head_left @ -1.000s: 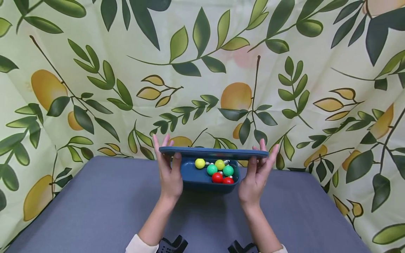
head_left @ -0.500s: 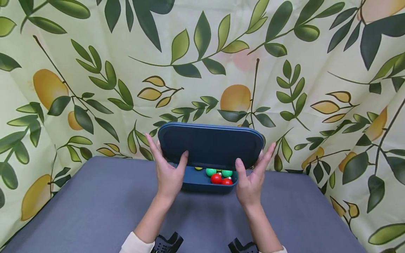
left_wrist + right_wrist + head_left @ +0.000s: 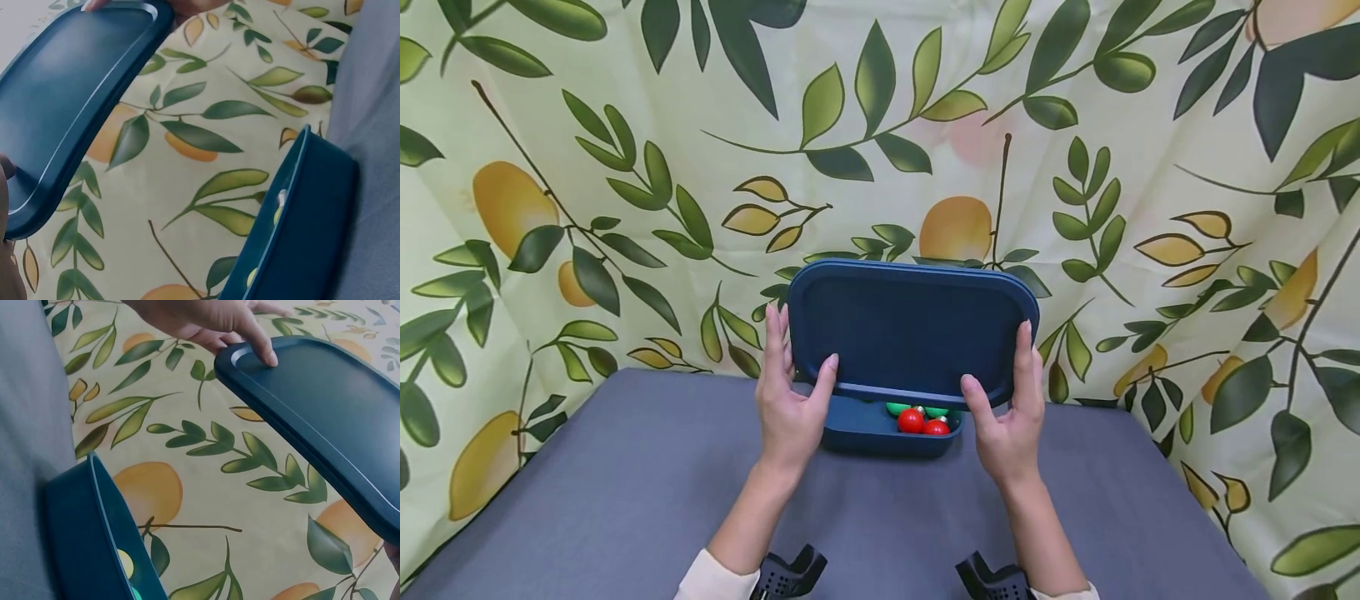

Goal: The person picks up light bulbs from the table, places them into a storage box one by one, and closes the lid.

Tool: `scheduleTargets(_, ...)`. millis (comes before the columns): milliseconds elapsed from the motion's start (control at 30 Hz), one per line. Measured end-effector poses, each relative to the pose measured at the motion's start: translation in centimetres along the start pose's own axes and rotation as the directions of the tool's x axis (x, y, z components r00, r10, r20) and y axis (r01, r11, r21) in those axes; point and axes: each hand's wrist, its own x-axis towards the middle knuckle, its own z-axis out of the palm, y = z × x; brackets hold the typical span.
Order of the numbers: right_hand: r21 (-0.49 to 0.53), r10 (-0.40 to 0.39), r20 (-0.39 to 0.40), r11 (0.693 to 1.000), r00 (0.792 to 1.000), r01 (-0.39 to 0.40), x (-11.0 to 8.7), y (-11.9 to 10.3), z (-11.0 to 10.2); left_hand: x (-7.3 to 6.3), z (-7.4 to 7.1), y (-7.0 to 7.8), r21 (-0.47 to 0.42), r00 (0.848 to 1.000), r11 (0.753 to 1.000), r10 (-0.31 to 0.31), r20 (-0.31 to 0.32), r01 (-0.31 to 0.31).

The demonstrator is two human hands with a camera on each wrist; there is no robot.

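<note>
Both hands hold up a dark blue rectangular lid (image 3: pixel 913 333) with rounded corners, tilted so that its rimmed face is toward me. The left hand (image 3: pixel 788 421) grips its lower left corner, thumb in front and fingers behind. At the lower right corner, the right hand (image 3: pixel 1011 429) grips it the same way. Behind and below the lid, an open dark blue box (image 3: pixel 880 446) stands on the table, its upper part partly hidden. Inside it are red balls (image 3: pixel 912 420) with silvery ends and green balls (image 3: pixel 897 408). A yellow ball (image 3: pixel 125 563) shows in the right wrist view.
A grey-blue cloth (image 3: pixel 625 467) covers the table. Behind it and at both sides hangs a pale curtain (image 3: pixel 700 142) printed with leaves and fruit. Black wrist cameras (image 3: pixel 788 573) sit at both wrists.
The lid was nearly edge-on above the box; both hands have tipped it up until its face is turned toward me. It has risen and now hides more of the balls.
</note>
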Motion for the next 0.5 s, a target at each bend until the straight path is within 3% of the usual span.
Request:
scheduleTargets(300, 0.009, 0.013, -0.027, 1.000, 1.000, -0.012, 0.36, 0.04, -0.07, -0.13, 0.02, -0.11, 0.112, 0.995, 0.989, 0.101, -0.011, -0.099)
scheduleTargets(500, -0.049, 0.034, -0.015, 0.998, 0.999, -0.035, 0.25, 0.04, -0.04, -0.13, 0.06, -0.48, 0.154, 0.988, 0.977, 0.142, 0.054, -0.149)
